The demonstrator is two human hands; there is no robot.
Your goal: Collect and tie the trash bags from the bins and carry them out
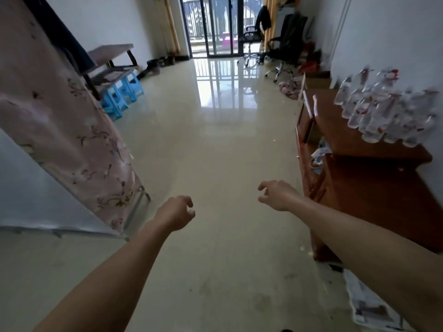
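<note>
Floor (215,144): pale, glossy tile running the length of a narrow room, with the far glazing reflected in it. Some dull marks show on the near part.

Far end: a dark-framed sliding glass door (215,25) with a yellow curtain (171,27) to its left. Two black office chairs (287,41) stand near the door on the right side. A pink cloth (291,87) lies on the floor close to them.

Left side: a tall unit under a pink floral cover (60,121) in the foreground. Beyond it is a wooden rack (110,61) with blue stools (119,94) tucked beneath, and shoes (158,63) against the far wall.

Right side: a reddish wooden cabinet (374,200) along the wall, with a cluster of clear plastic bottles (383,111) on its top. Newspaper (366,305) lies on the floor at the cabinet's near end.

Hands: both bare arms reach forward above the floor, backs of the hands upward. The left hand (176,213) has its fingers loosely curled; it holds nothing and touches nothing. The right hand (278,195), near the cabinet front but apart from it, has its fingers loosely bent and slightly spread. It too holds nothing.

Where the trash bags and bins are cannot be told from this view.
</note>
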